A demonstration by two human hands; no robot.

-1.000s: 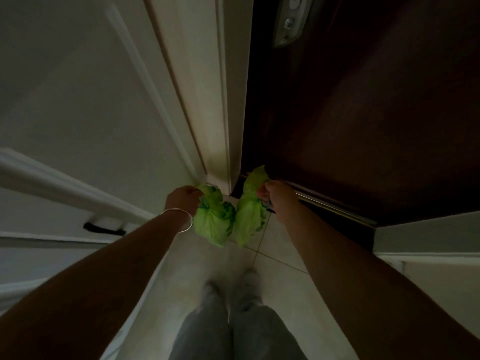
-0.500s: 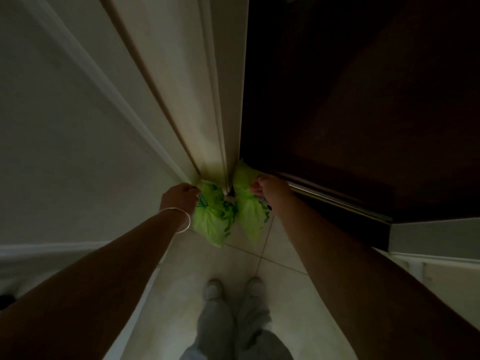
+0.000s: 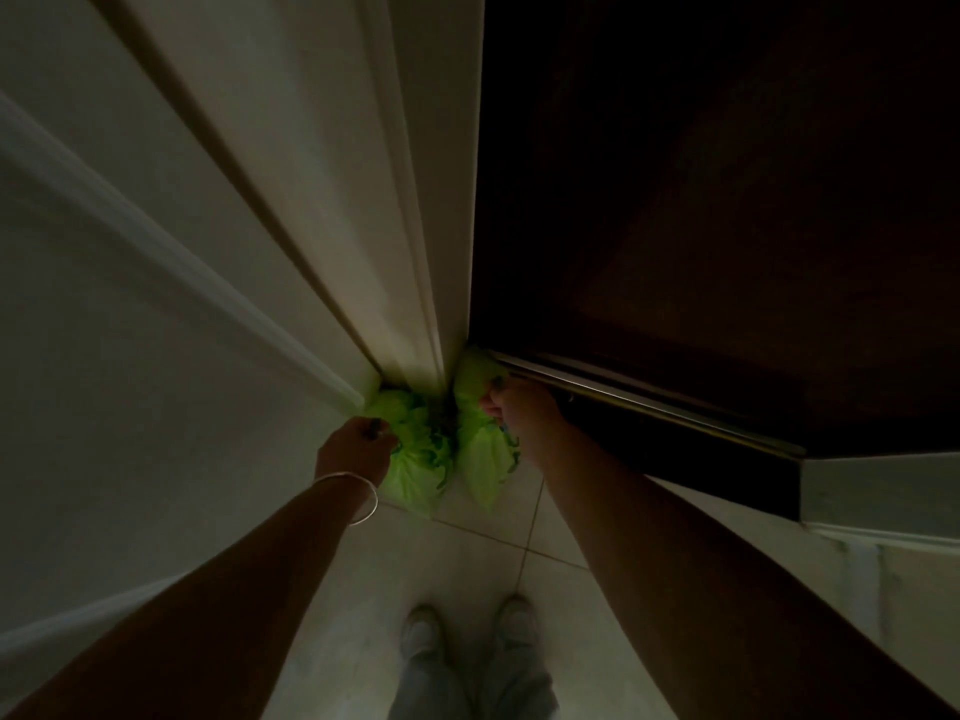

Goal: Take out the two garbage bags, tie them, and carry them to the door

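Note:
Two small bright green garbage bags hang low over the tiled floor at the foot of the door. My left hand, with a thin bangle on the wrist, grips the top of the left bag. My right hand grips the top of the right bag. The bags sit side by side, nearly touching, right against the white door frame and the dark brown door. Whether their bottoms rest on the floor I cannot tell.
A metal strip runs along the dark door's bottom edge. A white wall with a moulding fills the left. My two feet in light shoes stand on pale floor tiles behind the bags. The light is dim.
Both hands have moved forward and down with the bags, bringing them closer to the door's foot. The view has tilted down, so the door lock is out of sight.

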